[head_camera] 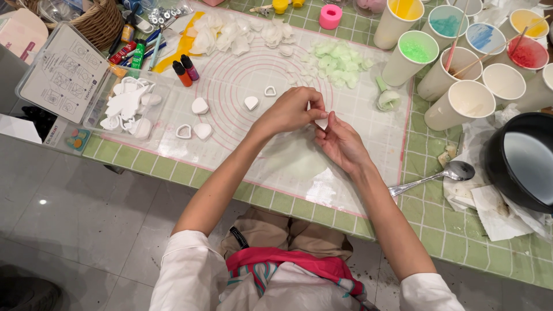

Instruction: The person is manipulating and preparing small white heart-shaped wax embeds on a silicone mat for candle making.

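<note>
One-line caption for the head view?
Both hands, left hand and right hand, pinch a small white piece over a ringed mat.

We count nine paper cups (pixel 460 103), two small dye bottles (pixel 185 70), one metal spoon (pixel 438 175), one black pot (pixel 521 161), one pink ring-shaped mould (pixel 330 16), one wicker basket (pixel 98 23) and two hands (pixel 291 110).

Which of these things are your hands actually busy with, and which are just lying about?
In use: left hand, right hand, small white piece pinched between them, silicone mat.
Lying about: spoon, paper cups, black pot, pink tape roll.
</note>
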